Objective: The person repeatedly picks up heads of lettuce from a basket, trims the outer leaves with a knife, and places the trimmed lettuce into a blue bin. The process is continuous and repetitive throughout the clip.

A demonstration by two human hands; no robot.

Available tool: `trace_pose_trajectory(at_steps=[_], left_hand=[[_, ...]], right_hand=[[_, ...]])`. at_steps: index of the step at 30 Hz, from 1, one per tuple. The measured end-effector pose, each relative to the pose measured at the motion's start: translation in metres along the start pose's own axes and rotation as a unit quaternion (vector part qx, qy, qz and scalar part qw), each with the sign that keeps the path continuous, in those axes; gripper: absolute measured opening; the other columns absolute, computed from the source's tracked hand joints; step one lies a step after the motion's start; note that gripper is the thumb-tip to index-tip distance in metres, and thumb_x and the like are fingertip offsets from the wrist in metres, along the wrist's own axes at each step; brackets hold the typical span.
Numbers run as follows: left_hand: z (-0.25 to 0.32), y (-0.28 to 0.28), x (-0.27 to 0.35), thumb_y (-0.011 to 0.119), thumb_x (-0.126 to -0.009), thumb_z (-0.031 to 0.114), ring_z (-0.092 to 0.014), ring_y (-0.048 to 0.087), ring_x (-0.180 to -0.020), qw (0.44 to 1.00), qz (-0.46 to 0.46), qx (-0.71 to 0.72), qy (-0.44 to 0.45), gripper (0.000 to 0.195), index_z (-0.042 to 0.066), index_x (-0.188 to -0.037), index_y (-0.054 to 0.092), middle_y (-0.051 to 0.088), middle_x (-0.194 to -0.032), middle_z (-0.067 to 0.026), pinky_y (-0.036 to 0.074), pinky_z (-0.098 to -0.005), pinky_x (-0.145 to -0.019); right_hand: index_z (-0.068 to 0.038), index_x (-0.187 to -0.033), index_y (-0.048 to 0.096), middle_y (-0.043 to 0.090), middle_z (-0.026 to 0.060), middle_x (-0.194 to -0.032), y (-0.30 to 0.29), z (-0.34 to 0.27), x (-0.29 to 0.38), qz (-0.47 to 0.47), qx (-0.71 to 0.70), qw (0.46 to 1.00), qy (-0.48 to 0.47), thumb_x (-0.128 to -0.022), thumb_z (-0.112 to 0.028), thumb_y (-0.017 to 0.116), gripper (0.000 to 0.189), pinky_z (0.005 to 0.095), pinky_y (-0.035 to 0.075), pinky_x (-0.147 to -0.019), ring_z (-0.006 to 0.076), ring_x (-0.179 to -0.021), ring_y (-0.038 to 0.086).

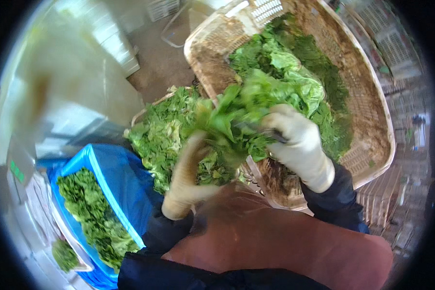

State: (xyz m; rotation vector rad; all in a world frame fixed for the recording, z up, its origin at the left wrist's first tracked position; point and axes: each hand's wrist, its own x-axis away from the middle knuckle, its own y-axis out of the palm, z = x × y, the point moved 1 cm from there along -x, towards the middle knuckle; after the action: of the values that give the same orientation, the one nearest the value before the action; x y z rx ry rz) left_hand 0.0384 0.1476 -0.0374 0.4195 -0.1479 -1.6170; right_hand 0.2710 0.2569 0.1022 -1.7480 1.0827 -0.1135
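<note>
Both hands wear pale gloves. My right hand (293,139), fingers curled, grips a small dark-handled tool (278,136), perhaps a knife; leaves hide its far end. My left hand (188,177) is blurred, its thumb apart from its fingers, beside a bunch of leafy greens (228,119). Whether it holds the bunch is unclear. The bunch lies between the hands, blurred at its edges. Behind it, a head of lettuce (311,88) rests on more greens in a large, dirt-stained plastic basket (378,108). A heap of loose leaves (163,127) lies beyond my left hand.
At the lower left, a container lined with blue plastic (127,192) holds leafy greens (90,214). More greens (64,255) lie beside it. A reddish-brown apron (275,235) covers my lap. Large pale blocks or boxes (90,79) stand at the upper left; slatted crates (388,40) are at the right.
</note>
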Motion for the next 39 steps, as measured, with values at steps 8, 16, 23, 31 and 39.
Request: trace_pose_trajectory(at_steps=[8,16,23,31,39], left_hand=[[-0.067,-0.008,0.077,0.076,-0.091,0.039,-0.029,0.04,-0.146,0.891,0.16,0.387,-0.178,0.089,0.024,-0.164,0.028,0.043,-0.159,-0.0043,0.041,-0.0487,-0.115],[-0.004,-0.051,0.129,0.091,-0.063,0.008,-0.023,0.054,-0.132,0.983,0.143,-0.04,-0.111,0.114,0.011,-0.159,0.03,0.053,-0.145,-0.0106,0.044,-0.0404,-0.113],[0.012,0.018,0.185,0.084,-0.08,0.052,-0.027,0.051,-0.14,0.662,0.244,0.61,-0.362,0.091,0.015,-0.154,0.046,0.055,-0.152,-0.01,0.04,-0.0472,-0.12],[0.038,0.035,0.184,0.077,-0.081,0.064,-0.029,0.05,-0.141,0.645,0.253,0.635,-0.342,0.087,0.016,-0.15,0.054,0.052,-0.156,-0.0069,0.035,-0.0511,-0.123],[0.028,0.032,0.208,0.092,-0.062,-0.001,-0.032,0.048,-0.144,0.922,0.253,0.237,-0.174,0.119,0.019,-0.161,0.03,0.045,-0.158,-0.0122,0.044,-0.0502,-0.117]], right_hand=[[0.005,-0.117,0.066,0.071,0.0074,-0.081,0.07,-0.062,0.082,-0.27,-0.369,0.694,0.557,-0.091,-0.014,0.073,0.033,0.025,0.051,-0.05,0.0132,-0.053,0.063],[-0.008,-0.123,0.067,0.073,0.0064,-0.115,0.06,-0.076,0.052,-0.191,0.101,0.976,-0.006,-0.089,-0.007,0.067,0.034,0.0335,0.057,-0.058,0.0213,-0.066,0.072],[-0.011,-0.103,0.065,0.068,0.007,-0.114,0.065,-0.114,0.062,-0.342,0.189,0.912,-0.128,-0.085,-0.013,0.062,0.018,0.0362,0.057,-0.056,0.0227,-0.061,0.069],[-0.006,-0.102,0.075,0.076,0.0157,-0.091,0.072,-0.021,0.052,-0.498,0.026,0.865,0.053,-0.083,-0.01,0.067,0.021,0.0464,0.06,-0.068,0.0376,-0.075,0.073],[-0.016,-0.127,0.066,0.071,0.0065,-0.108,0.099,-0.092,0.056,-0.422,0.193,0.882,-0.082,-0.083,-0.01,0.066,0.044,0.0406,0.059,-0.065,0.0268,-0.075,0.073]])
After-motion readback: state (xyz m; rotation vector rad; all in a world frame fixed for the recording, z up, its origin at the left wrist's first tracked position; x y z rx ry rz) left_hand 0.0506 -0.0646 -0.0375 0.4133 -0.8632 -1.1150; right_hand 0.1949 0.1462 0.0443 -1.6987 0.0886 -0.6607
